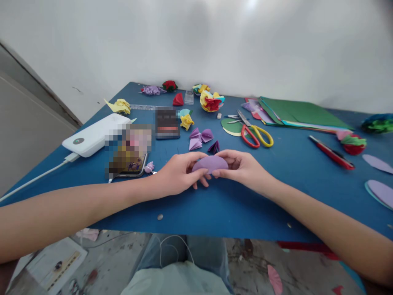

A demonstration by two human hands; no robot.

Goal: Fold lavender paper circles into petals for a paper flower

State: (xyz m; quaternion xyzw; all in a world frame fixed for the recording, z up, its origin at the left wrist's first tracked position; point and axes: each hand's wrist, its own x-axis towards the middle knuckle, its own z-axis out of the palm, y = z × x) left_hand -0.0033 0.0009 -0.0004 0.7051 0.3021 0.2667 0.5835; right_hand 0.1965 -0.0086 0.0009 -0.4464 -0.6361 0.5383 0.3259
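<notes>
Both my hands meet at the middle of the blue table (233, 205), pinching a folded purple paper piece (210, 163) shaped like a half circle. My left hand (178, 174) grips its left end with thumb and fingers closed. My right hand (242, 166) holds its right end, fingers curled over it. Just beyond the hands lie three small folded purple paper pieces (201, 137).
Red and yellow scissors (254, 133) lie on a green paper circle to the right. A stack of coloured paper sheets (301, 112), a red cutter (333, 153), purple paper circles (380, 190), paper flowers (211, 101), a white power bank (96, 134) and a phone (130, 157) also sit on the table.
</notes>
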